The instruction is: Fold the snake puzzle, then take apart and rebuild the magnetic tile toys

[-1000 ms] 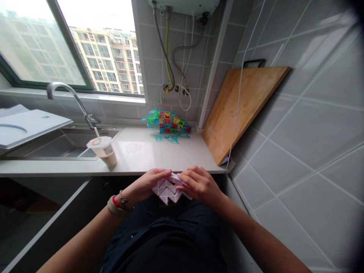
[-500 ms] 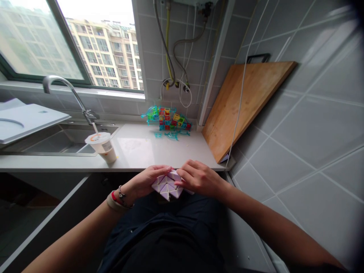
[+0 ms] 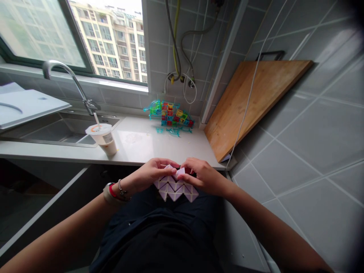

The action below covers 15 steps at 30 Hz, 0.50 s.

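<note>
A lilac and white snake puzzle (image 3: 173,188), made of many triangular wedges, is held above my lap, just off the counter's front edge. Its wedges lie in a flat zigzag patch. My left hand (image 3: 153,175) pinches the upper left part, thumb on top and fingers behind. With thumb and bent fingers, my right hand (image 3: 199,174) grips the upper right end, where one pale wedge stands up between the hands. The fingers behind the puzzle are partly hidden.
A lidded drink cup (image 3: 104,138) with a straw stands on the counter (image 3: 136,149), beside the sink (image 3: 57,129) and faucet (image 3: 66,72). Colourful plastic blocks (image 3: 172,115) sit near the wall. A wooden board (image 3: 256,98) leans at right, with a white cable (image 3: 250,94) across it.
The right hand has shifted right, exposing more of the puzzle's lower right part. A wedge now stands up between the hands. The camera view has moved slightly.
</note>
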Each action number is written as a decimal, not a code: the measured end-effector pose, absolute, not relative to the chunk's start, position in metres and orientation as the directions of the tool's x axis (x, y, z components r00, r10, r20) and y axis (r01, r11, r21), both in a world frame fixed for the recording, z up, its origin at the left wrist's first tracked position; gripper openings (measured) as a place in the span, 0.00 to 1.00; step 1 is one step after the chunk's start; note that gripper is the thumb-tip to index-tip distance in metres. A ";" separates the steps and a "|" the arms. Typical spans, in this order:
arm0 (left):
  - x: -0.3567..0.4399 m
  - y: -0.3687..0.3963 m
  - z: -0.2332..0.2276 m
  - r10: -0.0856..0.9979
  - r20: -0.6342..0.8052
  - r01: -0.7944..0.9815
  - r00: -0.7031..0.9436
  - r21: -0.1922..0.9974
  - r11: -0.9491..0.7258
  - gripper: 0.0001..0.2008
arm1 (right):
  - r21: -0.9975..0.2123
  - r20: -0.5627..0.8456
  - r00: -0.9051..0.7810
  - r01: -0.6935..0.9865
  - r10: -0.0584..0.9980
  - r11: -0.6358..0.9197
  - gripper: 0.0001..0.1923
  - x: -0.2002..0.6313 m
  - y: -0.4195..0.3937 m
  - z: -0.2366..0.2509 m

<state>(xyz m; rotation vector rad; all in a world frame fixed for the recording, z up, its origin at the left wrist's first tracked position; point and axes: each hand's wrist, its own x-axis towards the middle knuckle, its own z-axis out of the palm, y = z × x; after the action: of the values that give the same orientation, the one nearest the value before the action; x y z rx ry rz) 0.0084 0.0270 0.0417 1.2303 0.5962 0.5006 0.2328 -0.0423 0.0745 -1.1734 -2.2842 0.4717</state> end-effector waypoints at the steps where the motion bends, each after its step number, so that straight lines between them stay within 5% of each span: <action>1: 0.008 0.027 0.042 0.653 -0.130 -0.031 0.746 0.973 0.229 0.19 | -0.534 0.295 -0.469 0.641 0.832 0.551 0.17 0.232 -0.042 0.072; 6: 0.007 0.028 0.044 0.659 -0.037 0.036 0.752 0.999 0.016 0.23 | -0.690 0.155 -0.405 0.608 0.901 0.392 0.24 0.235 -0.033 0.060; 10: 0.006 0.029 0.042 0.686 -0.021 0.008 0.728 1.000 0.022 0.19 | -0.836 0.033 -0.356 0.502 0.934 0.221 0.29 0.234 -0.030 0.051; 15: 0.005 0.031 0.037 0.847 0.008 -0.148 0.532 0.985 0.084 0.18 | -0.993 -0.097 -0.328 0.092 0.940 -0.070 0.29 0.228 -0.040 0.035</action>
<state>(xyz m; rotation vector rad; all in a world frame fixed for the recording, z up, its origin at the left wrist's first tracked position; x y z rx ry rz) 0.0050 0.0305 0.0370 1.2750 0.6969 0.8396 0.2281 -0.0395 0.0350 -1.1536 -1.4768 1.4840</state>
